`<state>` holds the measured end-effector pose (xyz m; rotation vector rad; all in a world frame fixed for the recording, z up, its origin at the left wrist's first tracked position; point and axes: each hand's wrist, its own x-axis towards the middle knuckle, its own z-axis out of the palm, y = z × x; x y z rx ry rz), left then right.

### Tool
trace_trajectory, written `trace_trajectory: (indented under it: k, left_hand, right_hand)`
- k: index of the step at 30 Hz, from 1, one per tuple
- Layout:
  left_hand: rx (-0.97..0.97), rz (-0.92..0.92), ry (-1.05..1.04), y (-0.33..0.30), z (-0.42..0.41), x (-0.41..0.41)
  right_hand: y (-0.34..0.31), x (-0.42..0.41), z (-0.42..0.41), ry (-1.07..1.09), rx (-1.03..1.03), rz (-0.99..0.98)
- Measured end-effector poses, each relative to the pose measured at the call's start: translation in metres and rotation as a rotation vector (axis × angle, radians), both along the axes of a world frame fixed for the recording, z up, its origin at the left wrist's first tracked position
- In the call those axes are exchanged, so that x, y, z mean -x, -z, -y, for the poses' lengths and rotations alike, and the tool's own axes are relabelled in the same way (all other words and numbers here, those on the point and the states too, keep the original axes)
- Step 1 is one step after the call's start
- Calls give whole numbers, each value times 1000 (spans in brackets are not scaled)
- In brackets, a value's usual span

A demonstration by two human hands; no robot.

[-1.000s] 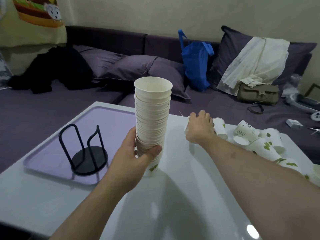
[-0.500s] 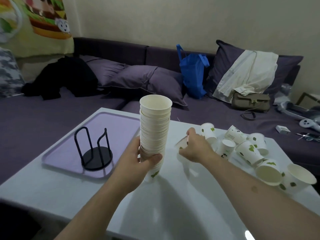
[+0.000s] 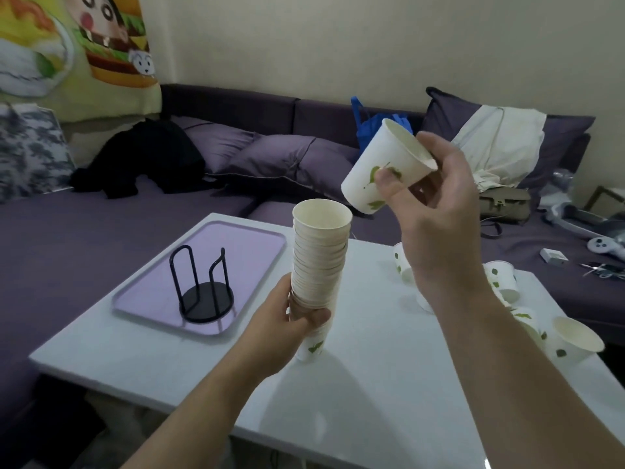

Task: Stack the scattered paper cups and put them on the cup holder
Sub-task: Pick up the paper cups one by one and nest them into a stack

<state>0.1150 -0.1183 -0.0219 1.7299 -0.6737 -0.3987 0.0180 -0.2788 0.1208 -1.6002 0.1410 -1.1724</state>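
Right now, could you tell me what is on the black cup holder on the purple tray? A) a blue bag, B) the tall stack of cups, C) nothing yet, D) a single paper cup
C: the black cup holder stands bare on the purple tray, while the left hand grips the stack of cups on the table and the right hand holds a single cup above it.

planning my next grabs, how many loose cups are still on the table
At least 5, all right of the stack: one behind the right hand, one past the wrist, three at the right edge. The arm may hide more.
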Motion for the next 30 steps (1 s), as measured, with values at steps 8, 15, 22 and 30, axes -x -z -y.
trace_trajectory:
  k: [8, 15, 22, 30]
  left_hand:
    - [5, 3, 4, 4, 3, -4]
    - [4, 0, 10, 6, 3, -5]
    - [2, 14, -1, 4, 3, -2]
    - [7, 26, -2, 3, 5, -2]
  right_hand:
    - [8, -12, -13, -114, -4, -45]
    - [7, -15, -17, -170, -51, 53]
    - [24, -21, -15, -74, 191, -219]
    - [33, -19, -13, -147, 264, -381]
